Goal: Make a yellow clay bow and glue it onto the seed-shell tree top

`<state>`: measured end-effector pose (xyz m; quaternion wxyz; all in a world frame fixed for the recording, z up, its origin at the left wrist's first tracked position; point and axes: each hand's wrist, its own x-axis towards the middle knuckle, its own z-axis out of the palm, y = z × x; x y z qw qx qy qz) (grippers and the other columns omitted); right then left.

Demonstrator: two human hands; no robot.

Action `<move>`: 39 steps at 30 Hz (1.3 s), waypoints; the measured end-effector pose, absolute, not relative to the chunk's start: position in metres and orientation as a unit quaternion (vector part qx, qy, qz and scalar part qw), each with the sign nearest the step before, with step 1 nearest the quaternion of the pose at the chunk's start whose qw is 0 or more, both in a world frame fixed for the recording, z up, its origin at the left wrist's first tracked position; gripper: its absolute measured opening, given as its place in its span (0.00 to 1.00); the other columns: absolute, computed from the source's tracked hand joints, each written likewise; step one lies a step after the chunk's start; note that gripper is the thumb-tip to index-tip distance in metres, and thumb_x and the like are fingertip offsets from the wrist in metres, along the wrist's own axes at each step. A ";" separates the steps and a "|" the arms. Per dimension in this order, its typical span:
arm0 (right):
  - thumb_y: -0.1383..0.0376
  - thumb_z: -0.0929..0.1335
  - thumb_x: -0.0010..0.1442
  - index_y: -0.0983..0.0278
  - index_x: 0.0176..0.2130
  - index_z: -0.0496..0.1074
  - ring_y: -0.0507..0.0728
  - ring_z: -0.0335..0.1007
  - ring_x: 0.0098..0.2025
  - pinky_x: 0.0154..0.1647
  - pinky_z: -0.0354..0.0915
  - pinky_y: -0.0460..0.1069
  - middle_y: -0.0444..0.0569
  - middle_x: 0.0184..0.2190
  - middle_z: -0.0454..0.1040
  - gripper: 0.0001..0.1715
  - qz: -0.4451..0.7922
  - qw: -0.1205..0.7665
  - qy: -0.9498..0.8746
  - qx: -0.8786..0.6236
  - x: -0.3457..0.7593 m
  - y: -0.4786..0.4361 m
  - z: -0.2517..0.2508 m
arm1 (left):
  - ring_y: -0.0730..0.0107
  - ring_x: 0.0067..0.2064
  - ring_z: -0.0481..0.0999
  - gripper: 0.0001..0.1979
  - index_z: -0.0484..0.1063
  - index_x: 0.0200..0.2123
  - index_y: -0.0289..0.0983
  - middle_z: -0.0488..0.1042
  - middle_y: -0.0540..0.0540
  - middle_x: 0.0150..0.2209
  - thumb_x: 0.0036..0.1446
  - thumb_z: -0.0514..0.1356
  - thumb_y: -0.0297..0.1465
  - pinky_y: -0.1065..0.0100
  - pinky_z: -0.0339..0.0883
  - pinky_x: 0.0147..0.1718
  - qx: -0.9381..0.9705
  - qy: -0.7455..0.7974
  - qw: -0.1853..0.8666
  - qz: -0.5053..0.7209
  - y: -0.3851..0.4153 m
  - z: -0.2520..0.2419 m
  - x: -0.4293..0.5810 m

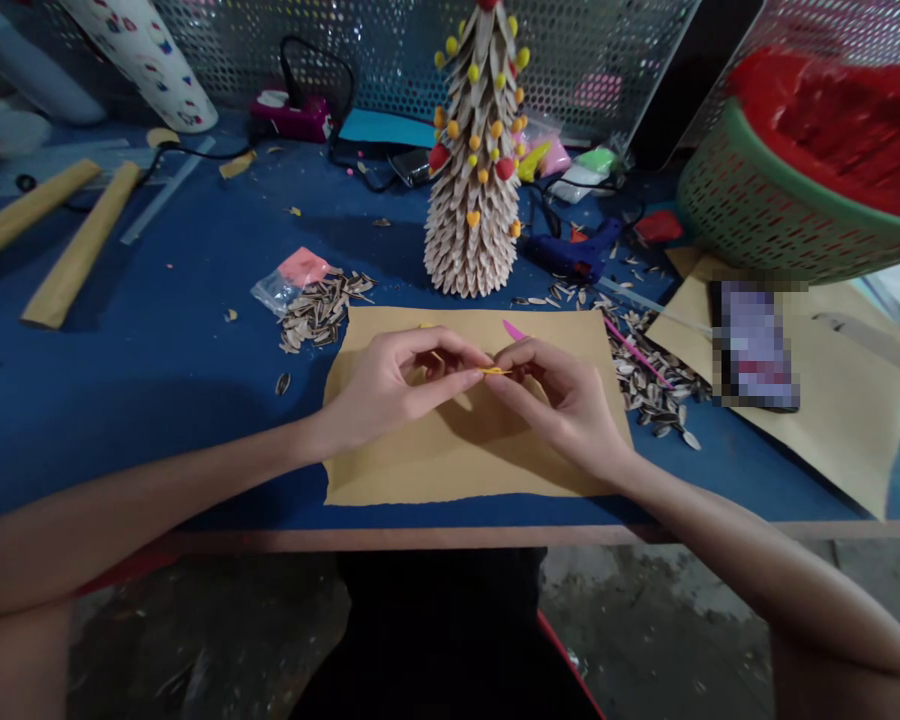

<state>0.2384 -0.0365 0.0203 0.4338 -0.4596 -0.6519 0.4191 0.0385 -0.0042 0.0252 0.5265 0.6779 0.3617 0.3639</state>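
Observation:
Between their fingertips, my left hand [397,385] and my right hand [562,400] pinch a small, thin yellow-orange piece of modelling clay [495,371]. Both hands are closed and held above a brown paper sheet [420,470]. Just behind my right hand shows the pink tip of a modelling tool [514,329], partly hidden by the fingers. Beyond the sheet, a cone-shaped tree [471,245] covered in pale seed shells stands upright. Yellow, orange and red balls dot it, with an orange heart [472,219] low on its front.
Sunflower seed shells lie in piles left [319,310] and right [652,395] of the sheet. Behind the right pile are a blue glue gun [577,250], a phone [757,345] and a green basket [795,200]. Paper rolls [82,245] lie at left, near a pink power socket [292,115].

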 end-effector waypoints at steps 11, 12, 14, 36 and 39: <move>0.56 0.70 0.64 0.62 0.35 0.72 0.51 0.67 0.32 0.35 0.63 0.50 0.44 0.30 0.73 0.11 0.463 0.422 -0.625 -0.466 0.239 -0.037 0.023 | 0.71 0.36 0.77 0.04 0.79 0.38 0.37 0.80 0.47 0.36 0.59 0.65 0.31 0.70 0.70 0.37 0.712 0.355 0.481 0.368 -0.004 0.025 0.038; 0.56 0.70 0.64 0.61 0.34 0.72 0.52 0.67 0.32 0.36 0.64 0.50 0.44 0.30 0.73 0.11 0.460 0.421 -0.627 -0.467 0.239 -0.037 0.023 | 0.71 0.36 0.77 0.04 0.79 0.37 0.37 0.80 0.47 0.36 0.59 0.65 0.31 0.70 0.70 0.36 0.719 0.356 0.472 0.366 -0.004 0.026 0.038; 0.56 0.70 0.64 0.61 0.34 0.72 0.52 0.67 0.31 0.36 0.64 0.51 0.44 0.30 0.73 0.12 0.453 0.419 -0.632 -0.469 0.240 -0.037 0.024 | 0.70 0.34 0.76 0.04 0.79 0.36 0.37 0.80 0.47 0.34 0.59 0.65 0.31 0.69 0.69 0.35 0.731 0.357 0.457 0.360 -0.003 0.027 0.037; 0.58 0.70 0.65 0.62 0.34 0.71 0.51 0.69 0.31 0.33 0.66 0.47 0.44 0.29 0.73 0.11 0.490 0.420 -0.620 -0.446 0.237 -0.037 0.023 | 0.73 0.33 0.78 0.02 0.78 0.35 0.39 0.81 0.51 0.32 0.61 0.64 0.29 0.72 0.70 0.37 0.805 0.347 0.305 0.371 -0.005 0.030 0.037; 0.58 0.71 0.64 0.62 0.34 0.71 0.51 0.71 0.33 0.35 0.67 0.47 0.45 0.30 0.75 0.10 0.495 0.423 -0.615 -0.445 0.236 -0.037 0.022 | 0.72 0.33 0.78 0.03 0.78 0.34 0.39 0.81 0.51 0.32 0.60 0.64 0.31 0.71 0.70 0.36 0.792 0.368 0.316 0.370 -0.006 0.031 0.038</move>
